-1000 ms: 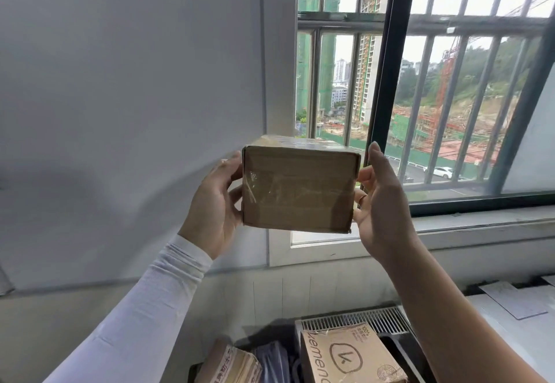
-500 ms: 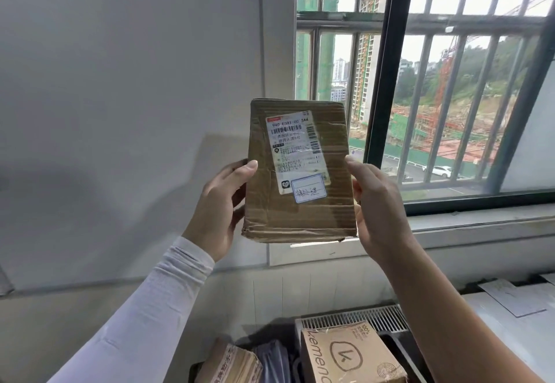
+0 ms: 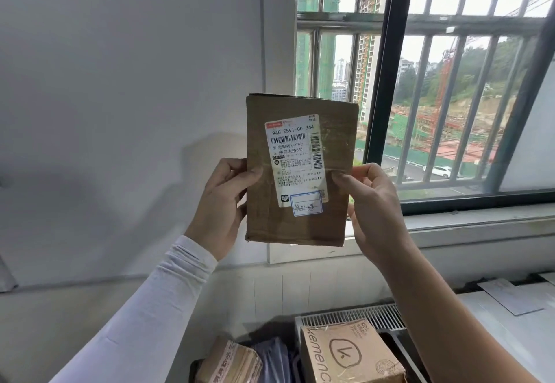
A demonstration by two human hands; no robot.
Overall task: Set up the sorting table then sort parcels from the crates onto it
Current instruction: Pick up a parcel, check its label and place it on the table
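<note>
Since half second back: both thumbs slid onto label face of cardboard parcel (image 3: 300, 172). I see left hand (image 3: 223, 205) and right hand (image 3: 371, 208) pinching its side edges, parcel upright between them at window height. Judge it light, stiff (tape glossy, maybe slick). I'd grip mid-edges, off shipping label (image 3: 295, 160).
</note>
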